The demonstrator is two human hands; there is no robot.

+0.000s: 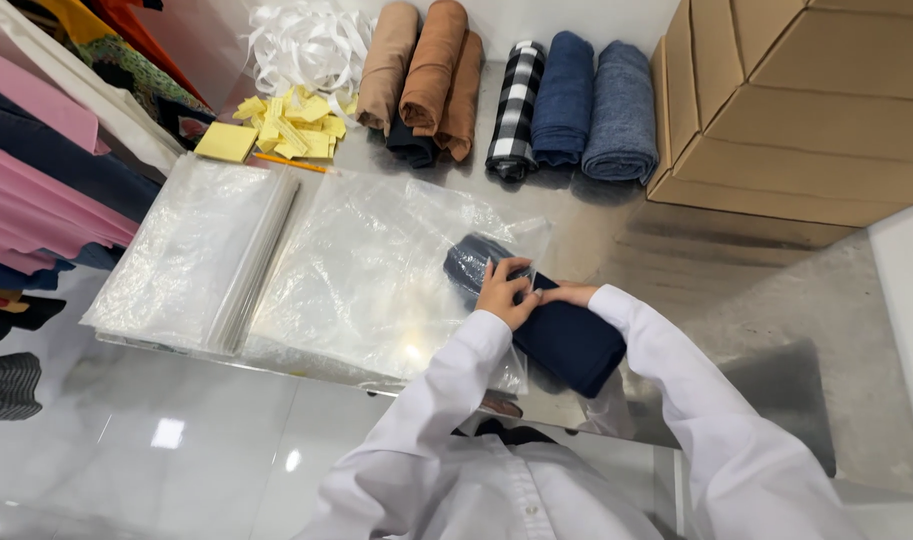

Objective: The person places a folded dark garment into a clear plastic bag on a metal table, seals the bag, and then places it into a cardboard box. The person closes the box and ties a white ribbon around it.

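I am pressing my left hand [503,291] and right hand [568,294] together on the rolled navy cloth [566,340], its far end lying up-left inside the clear plastic bag [376,270].

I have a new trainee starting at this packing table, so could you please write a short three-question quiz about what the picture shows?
1. True or false: the left hand and the right hand are both on the rolled navy garment.
2. Which end of the navy garment is inside the clear plastic bag? A) the far end B) the near end C) neither
3. How many rolled brown garments lie at the back of the table, left of the checked roll?

Key: 1. True. 2. A, the far end shows through the plastic while the near end is bare. 3. Three.
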